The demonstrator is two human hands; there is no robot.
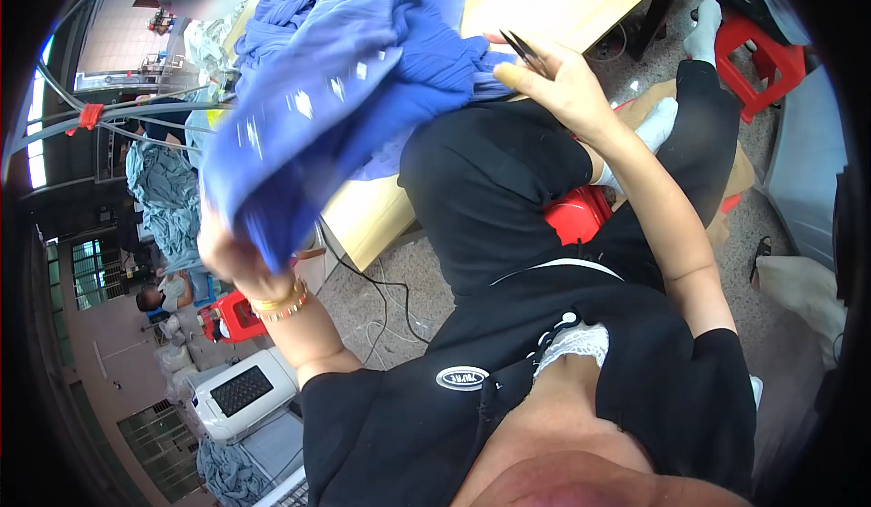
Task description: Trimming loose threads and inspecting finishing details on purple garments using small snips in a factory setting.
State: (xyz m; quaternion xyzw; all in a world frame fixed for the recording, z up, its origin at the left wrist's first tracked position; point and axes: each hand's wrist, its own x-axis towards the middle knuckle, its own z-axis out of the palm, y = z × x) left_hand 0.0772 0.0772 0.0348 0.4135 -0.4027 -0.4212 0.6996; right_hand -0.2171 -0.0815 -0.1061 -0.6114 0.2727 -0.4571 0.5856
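Observation:
My left hand point(238, 258), with gold and beaded bracelets at the wrist, is blurred by motion. It grips the near end of a blue-violet garment point(363, 121) and holds that part up; small white marks show on the cloth. My right hand point(572, 90) is closed around dark thread snips point(524, 53), whose two pointed tips stick out past the fingers. Its thumb wears a yellow covering and lies close to the garment's right edge. The rest of the cloth is bunched over the light wooden table point(369, 226) and near my knee.
A red stool point(760, 63) stands at the far right, and another red seat point(581, 214) shows beneath my legs. Black cables point(386, 285) hang below the table. Grey-green cloth point(163, 190) is piled at the left, with a white machine point(243, 394) nearer. Another person point(168, 294) sits beyond.

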